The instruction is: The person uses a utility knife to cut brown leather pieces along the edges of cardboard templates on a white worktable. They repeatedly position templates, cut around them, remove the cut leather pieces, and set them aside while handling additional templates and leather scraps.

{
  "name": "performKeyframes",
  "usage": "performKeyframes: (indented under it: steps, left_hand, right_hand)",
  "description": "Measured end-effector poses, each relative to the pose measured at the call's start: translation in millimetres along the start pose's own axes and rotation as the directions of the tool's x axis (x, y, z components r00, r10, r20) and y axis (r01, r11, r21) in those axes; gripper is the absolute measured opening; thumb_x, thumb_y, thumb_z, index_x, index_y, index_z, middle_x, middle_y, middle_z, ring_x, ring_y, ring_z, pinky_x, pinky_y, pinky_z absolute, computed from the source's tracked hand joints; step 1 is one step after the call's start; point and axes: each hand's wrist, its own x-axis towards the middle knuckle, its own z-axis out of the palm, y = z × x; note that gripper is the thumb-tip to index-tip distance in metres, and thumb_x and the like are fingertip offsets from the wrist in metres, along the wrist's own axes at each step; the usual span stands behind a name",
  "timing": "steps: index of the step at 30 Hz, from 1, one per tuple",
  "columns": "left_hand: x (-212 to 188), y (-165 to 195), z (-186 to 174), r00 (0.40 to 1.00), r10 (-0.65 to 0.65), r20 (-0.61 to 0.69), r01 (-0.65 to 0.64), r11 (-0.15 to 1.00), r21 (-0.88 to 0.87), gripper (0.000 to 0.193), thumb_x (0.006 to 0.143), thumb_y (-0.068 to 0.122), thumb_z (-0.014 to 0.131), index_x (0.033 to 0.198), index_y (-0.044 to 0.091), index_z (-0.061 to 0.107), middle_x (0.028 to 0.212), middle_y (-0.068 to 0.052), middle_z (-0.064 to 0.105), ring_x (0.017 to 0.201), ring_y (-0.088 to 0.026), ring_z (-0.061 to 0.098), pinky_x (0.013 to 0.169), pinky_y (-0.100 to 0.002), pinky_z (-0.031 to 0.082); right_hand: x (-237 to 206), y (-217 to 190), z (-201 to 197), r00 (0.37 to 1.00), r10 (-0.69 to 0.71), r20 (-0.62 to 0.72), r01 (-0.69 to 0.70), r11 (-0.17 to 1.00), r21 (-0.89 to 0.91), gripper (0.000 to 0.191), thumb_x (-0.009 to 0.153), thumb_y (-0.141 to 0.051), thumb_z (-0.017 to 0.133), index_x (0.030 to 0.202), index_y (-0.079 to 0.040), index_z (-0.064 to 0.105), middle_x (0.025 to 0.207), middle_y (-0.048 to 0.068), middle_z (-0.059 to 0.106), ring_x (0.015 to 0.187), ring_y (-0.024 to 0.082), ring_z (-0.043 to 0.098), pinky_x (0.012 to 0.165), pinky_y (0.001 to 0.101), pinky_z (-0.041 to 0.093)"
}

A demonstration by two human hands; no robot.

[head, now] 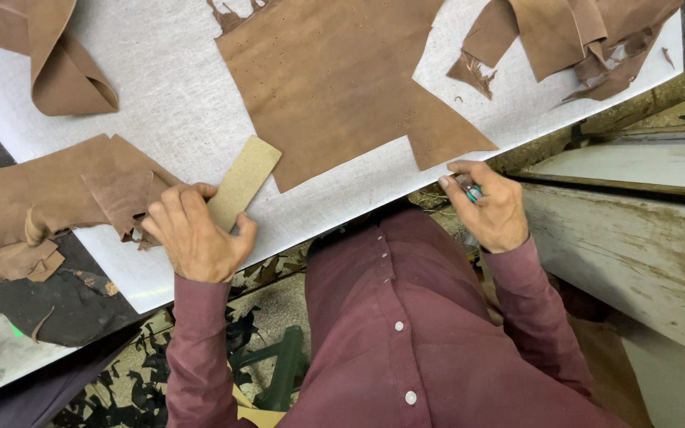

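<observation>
The tan cardboard strip point(241, 184) is a flat, elongated rectangle with rounded corners and a pale, grainy face; it lies tilted on the white desk point(176, 103) near the front edge, its upper end pointing toward the far right corner and its lower end under the fingers of the left hand point(196, 234). The small tool point(472, 190) shows only as a bit of metal with a teal part, enclosed in the right hand point(491, 208) just off the desk's front edge, beside the pointed corner of the large brown leather sheet point(334, 79), which lies flat in the middle of the desk.
</observation>
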Motion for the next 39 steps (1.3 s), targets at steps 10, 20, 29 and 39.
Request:
performKeyframes:
  steps: [10,20,29,39]
  left_hand:
    - [29,91,49,0.965,0.199,-0.171,-0.239,0.935,-0.261,0.048,0.087,0.032,0.076,0.120,0.000,0.063,0.112,-0.014,0.058,0.101,-0.026,0.049,0.089,-0.044,0.038]
    - [60,117,71,0.962,0.252,-0.105,-0.271,0.925,-0.266,0.065,0.086,0.032,0.085,0.138,0.000,0.061,0.131,-0.014,0.053,0.116,-0.030,0.048,0.099,-0.047,0.038]
    - [24,91,50,0.990,0.120,-0.070,-0.136,0.939,-0.315,0.049,0.089,0.017,0.083,0.133,0.006,0.065,0.130,-0.010,0.058,0.115,-0.028,0.053,0.100,-0.042,0.040]
    - [32,79,63,0.991,0.099,-0.086,-0.127,0.896,-0.427,0.047,0.086,0.017,0.089,0.128,0.005,0.071,0.130,-0.007,0.061,0.111,-0.023,0.053,0.097,-0.038,0.040]
  right_hand:
    - [-36,-14,44,0.814,0.169,0.556,-0.468,0.758,0.455,0.019,0.095,-0.020,0.073,0.101,-0.002,0.076,0.081,-0.002,0.069,0.071,0.002,0.055,0.062,0.0208,0.048]
    - [-28,-9,21,0.742,0.327,0.585,-0.565,0.775,0.284,0.027,0.095,-0.019,0.069,0.117,-0.003,0.073,0.076,-0.001,0.066,0.064,0.007,0.054,0.059,0.0237,0.046]
    - [-23,-19,-13,0.914,0.087,0.396,-0.191,0.954,0.233,0.032,0.097,-0.008,0.062,0.126,0.003,0.061,0.095,0.010,0.077,0.083,0.017,0.075,0.072,0.0291,0.060]
    - [7,-28,-13,0.965,-0.244,0.090,0.242,0.970,0.038,0.026,0.097,0.004,0.067,0.123,0.001,0.061,0.112,0.019,0.070,0.097,0.031,0.072,0.081,0.0351,0.059]
